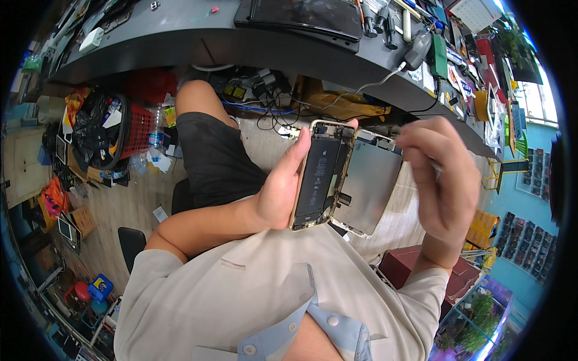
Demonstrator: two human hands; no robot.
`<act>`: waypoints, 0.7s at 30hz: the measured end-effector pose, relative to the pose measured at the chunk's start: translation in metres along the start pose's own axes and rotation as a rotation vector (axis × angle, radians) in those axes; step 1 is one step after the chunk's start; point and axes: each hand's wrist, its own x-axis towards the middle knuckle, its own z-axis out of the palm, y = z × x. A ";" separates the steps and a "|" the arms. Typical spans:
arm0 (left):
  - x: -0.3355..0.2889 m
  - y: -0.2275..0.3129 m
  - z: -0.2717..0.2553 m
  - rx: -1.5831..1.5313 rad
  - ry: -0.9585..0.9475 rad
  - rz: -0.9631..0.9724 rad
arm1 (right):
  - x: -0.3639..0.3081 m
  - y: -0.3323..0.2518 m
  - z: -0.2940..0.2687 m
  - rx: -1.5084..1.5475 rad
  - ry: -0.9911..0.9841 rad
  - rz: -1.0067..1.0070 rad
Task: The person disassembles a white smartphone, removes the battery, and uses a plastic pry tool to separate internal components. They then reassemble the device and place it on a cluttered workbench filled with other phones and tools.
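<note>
An opened phone [328,188] is being held before the shirt [198,295], below the desk [180,42], by the left hand [280,195], closed around its edges. Its screen [373,180] is being shown folded out alongside. The right hand [445,174] is being poised, half-curled, by the screen's upper corner; whether anything is being pinched cannot be told. Opening is being judged done; the battery [318,165] is being shown seated, and reclosing appears undone.

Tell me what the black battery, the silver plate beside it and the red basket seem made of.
Battery: probably a matte plastic-like wrap, judging by its even, low-glare black face.
Silver plate: likely sheet metal with a satin finish, given its soft grey sheen.
Red basket: looks like moulded plastic, from its uniform colour and regular openings.
</note>
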 end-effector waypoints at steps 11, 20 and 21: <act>-0.008 -0.003 -0.007 0.009 0.070 -0.104 | 0.007 0.016 0.032 -0.350 -0.224 -0.028; -0.004 -0.016 -0.037 -0.024 -0.107 -0.091 | 0.006 0.015 0.036 -0.378 -0.271 0.003; -0.004 -0.016 -0.038 -0.026 -0.107 -0.093 | 0.006 0.016 0.037 -0.371 -0.267 0.002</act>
